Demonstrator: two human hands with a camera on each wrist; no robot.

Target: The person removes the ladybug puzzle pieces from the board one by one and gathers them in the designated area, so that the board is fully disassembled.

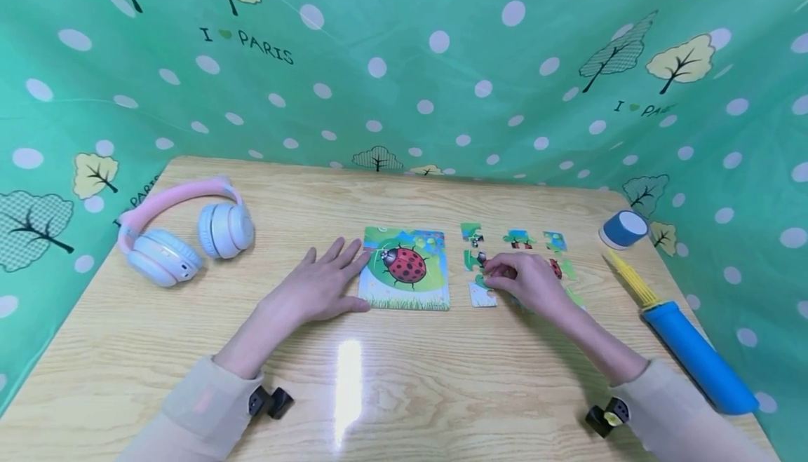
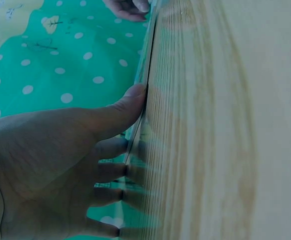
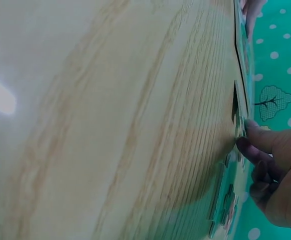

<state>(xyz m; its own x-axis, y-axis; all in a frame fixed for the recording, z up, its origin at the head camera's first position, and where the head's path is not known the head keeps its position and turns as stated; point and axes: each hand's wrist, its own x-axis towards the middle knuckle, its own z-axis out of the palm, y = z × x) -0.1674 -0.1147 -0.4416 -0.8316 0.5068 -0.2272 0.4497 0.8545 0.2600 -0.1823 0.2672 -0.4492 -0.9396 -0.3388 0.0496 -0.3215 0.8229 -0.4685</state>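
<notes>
A square ladybug picture board (image 1: 405,270) lies on the wooden table. My left hand (image 1: 325,283) rests beside it with fingers spread, fingertips and thumb right at its left edge. In the left wrist view, the left hand's thumb (image 2: 128,102) lies along the board's edge. To the right, my right hand (image 1: 527,280) pinches a jigsaw puzzle piece (image 1: 482,295) at its upper corner, between thumb and index finger. The right wrist view shows that piece slightly tilted, with a dark gap under it. Loose pieces surround the hand, such as a ladybug-leg piece (image 1: 519,239); the hand hides some.
Pink and white headphones (image 1: 183,234) lie at the back left. A blue and white round container (image 1: 623,229) stands at the back right. Near the right edge lies a blue pump (image 1: 697,357) with a yellow nozzle. A green dotted cloth (image 1: 404,83) hangs around the table.
</notes>
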